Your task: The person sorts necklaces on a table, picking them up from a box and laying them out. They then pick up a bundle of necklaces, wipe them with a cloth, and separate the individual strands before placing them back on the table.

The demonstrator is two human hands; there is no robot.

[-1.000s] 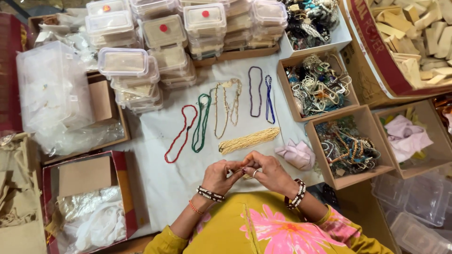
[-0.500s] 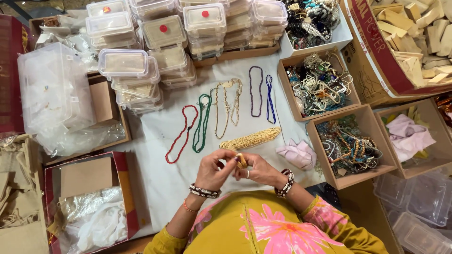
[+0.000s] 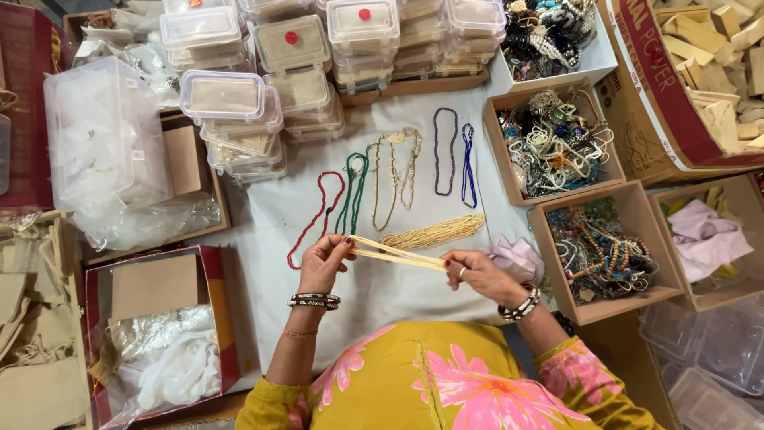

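Observation:
My left hand (image 3: 325,261) and my right hand (image 3: 479,275) hold a cream multi-strand bead necklace (image 3: 396,255) stretched taut between them above the white cloth (image 3: 398,299). Just beyond it lies a second cream bead bundle (image 3: 434,232). Further back on the cloth lie a red necklace (image 3: 317,216), a green one (image 3: 353,191), a pale pearl one (image 3: 394,175), a purple one (image 3: 444,150) and a blue one (image 3: 468,164). Both wrists wear bangles.
Cardboard boxes of mixed bead jewellery (image 3: 557,139) (image 3: 597,251) stand to the right, with a lilac cloth pouch (image 3: 517,259) beside them. Stacked clear plastic boxes (image 3: 286,48) line the back. A large clear tub (image 3: 99,131) and red boxes with packing (image 3: 155,334) sit on the left.
My hands were close together over the cloth, fingers working on the cream strands. They have since moved apart, pulling the cream necklace out straight between them.

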